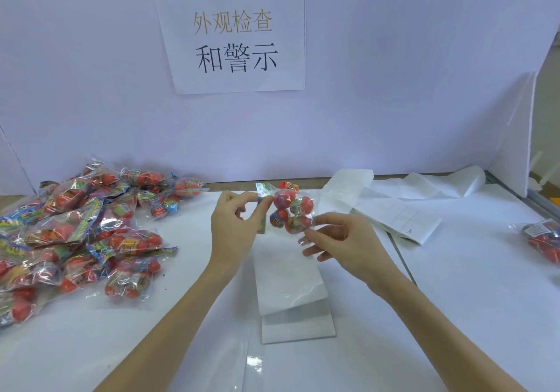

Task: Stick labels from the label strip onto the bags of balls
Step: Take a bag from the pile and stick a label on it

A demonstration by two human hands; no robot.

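Observation:
A clear bag of red and multicoloured balls (291, 208) is held up above the table at centre. My left hand (235, 225) pinches its colourful header card at the bag's left side. My right hand (339, 235) pinches the bag's lower right corner, its other fingers loosely curled. The white label strip (291, 285) runs over the table beneath both hands, folded over near the front. A large pile of bagged balls (78, 234) lies on the left of the table.
One more bag of balls (542, 237) lies at the right edge. Loose white backing paper (403, 191) and a printed label sheet (400, 219) trail across the back right. White partition walls with a paper sign (233, 34) close off the back and right.

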